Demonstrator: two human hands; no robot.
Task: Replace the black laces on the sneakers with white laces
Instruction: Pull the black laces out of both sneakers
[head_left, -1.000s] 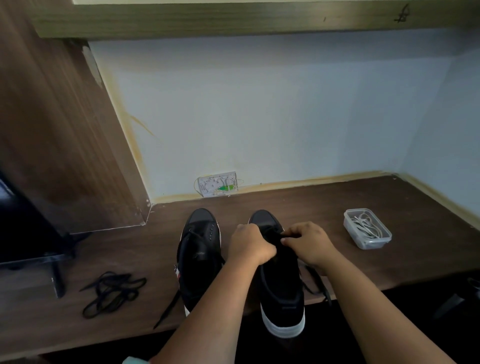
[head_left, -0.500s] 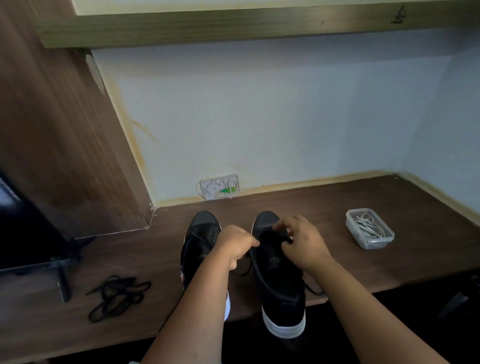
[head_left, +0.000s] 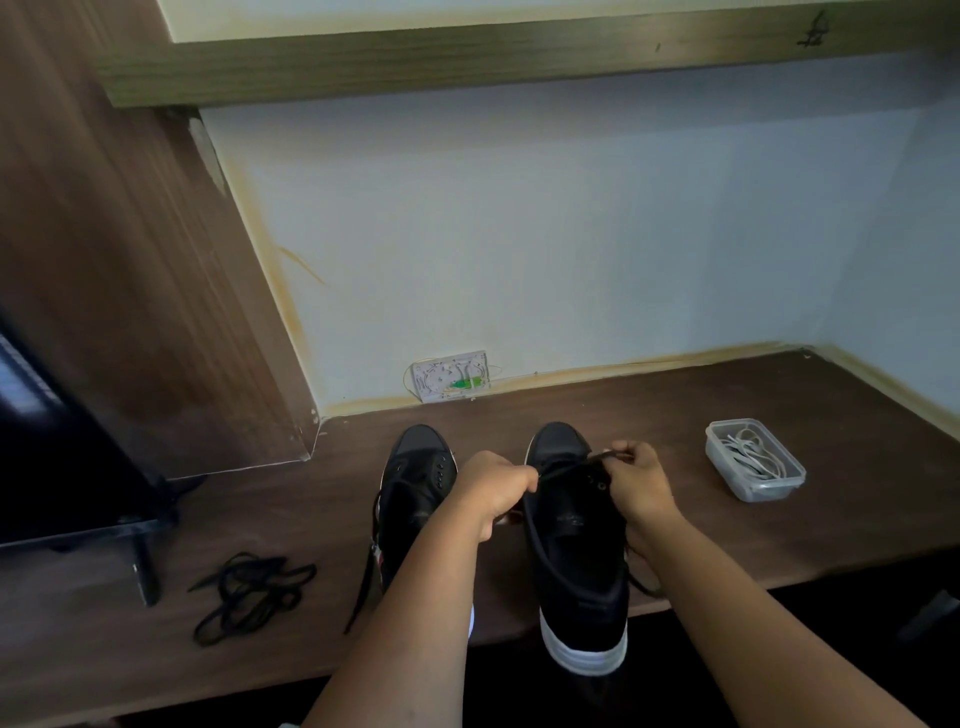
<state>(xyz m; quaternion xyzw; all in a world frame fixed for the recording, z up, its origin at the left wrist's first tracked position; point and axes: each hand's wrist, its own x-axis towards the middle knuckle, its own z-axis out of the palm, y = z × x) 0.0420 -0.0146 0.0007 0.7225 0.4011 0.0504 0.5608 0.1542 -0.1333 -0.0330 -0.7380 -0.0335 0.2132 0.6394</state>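
Presently, the left hand (head_left: 496, 491) and right hand (head_left: 636, 486) are each pinching a stretch of black lace (head_left: 569, 470) over the right sneaker (head_left: 574, 545), which is standing on the worktop (head_left: 727, 530) beside the left sneaker (head_left: 413, 499). A loose black lace (head_left: 249, 592) is lying left; white laces (head_left: 750, 454) are sitting in a clear tub (head_left: 756, 460) right.

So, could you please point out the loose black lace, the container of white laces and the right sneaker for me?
loose black lace (head_left: 249, 592), head view, middle of the tangled pile.
container of white laces (head_left: 719, 457), head view, left wall of the clear tub.
right sneaker (head_left: 558, 441), head view, on the toe cap.
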